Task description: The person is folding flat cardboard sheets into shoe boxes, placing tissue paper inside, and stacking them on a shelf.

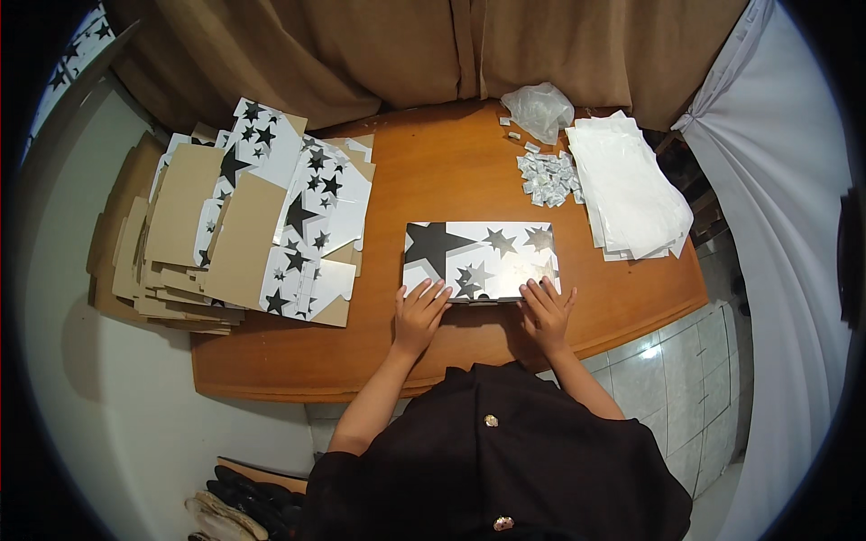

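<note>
A closed cardboard box point(505, 261), white with black and grey stars, lies flat in front of me on the wooden table. My left hand point(420, 317) touches its near left corner, fingertips resting on the lid's front edge. At the near right corner, my right hand point(547, 316) has its fingers spread over the same edge. Neither hand wraps around the box, and both look open. Part of the box's front side shows as a dark strip between them.
Flattened star-print cartons point(311, 212) and brown cardboard pieces point(185, 203) are stacked at the left. At the back right lie a pile of small sachets point(549, 178), a clear plastic bag point(538, 110) and white paper sheets point(629, 185). Brown curtains point(388, 54) hang behind the table point(397, 162).
</note>
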`<control>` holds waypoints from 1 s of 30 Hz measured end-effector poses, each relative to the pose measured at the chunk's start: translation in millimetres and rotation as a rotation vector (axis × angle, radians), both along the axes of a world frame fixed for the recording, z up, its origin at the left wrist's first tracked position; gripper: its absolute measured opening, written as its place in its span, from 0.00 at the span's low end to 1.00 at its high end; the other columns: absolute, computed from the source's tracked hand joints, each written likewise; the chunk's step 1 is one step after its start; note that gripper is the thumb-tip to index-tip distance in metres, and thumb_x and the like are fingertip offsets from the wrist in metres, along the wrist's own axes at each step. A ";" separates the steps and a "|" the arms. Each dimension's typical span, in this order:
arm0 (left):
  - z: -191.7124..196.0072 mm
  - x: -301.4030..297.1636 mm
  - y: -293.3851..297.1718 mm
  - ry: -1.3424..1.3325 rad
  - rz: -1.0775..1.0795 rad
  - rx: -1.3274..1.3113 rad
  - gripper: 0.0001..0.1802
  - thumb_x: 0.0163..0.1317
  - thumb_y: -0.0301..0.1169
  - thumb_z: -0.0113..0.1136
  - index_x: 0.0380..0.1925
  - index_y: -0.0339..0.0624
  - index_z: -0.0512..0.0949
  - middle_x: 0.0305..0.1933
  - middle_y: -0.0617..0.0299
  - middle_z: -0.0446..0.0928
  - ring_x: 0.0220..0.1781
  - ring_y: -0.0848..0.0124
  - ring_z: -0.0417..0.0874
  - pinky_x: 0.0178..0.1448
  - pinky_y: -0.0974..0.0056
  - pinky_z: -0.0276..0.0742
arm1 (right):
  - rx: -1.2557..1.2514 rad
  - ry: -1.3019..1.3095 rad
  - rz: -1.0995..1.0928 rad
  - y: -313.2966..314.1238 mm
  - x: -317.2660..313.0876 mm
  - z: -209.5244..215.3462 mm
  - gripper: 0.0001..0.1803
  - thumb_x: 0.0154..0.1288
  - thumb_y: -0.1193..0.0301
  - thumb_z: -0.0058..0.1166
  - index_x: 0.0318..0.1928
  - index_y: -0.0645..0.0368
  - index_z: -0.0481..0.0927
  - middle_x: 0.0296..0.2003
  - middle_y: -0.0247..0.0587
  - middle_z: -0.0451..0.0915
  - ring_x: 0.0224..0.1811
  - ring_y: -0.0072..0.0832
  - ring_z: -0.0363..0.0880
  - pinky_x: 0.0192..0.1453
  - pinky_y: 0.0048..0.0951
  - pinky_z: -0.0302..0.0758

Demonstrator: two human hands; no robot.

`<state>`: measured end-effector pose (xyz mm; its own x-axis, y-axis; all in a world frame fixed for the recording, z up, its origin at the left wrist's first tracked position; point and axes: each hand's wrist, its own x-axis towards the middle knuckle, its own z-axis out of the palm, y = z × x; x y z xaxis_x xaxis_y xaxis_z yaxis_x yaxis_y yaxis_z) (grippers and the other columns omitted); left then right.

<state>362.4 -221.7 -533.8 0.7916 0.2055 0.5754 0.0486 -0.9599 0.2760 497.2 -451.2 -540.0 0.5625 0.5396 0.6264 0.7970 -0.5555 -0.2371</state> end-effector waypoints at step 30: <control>-8.8 6.6 -4.2 -0.039 0.058 -0.134 0.13 0.56 0.35 0.61 0.43 0.54 0.81 0.50 0.67 0.79 0.56 0.66 0.73 0.62 0.52 0.55 | 0.079 -0.006 0.366 44.4 -11.6 26.0 0.21 0.39 0.72 0.64 0.40 0.50 0.80 0.38 0.28 0.78 0.40 0.26 0.74 0.49 0.37 0.66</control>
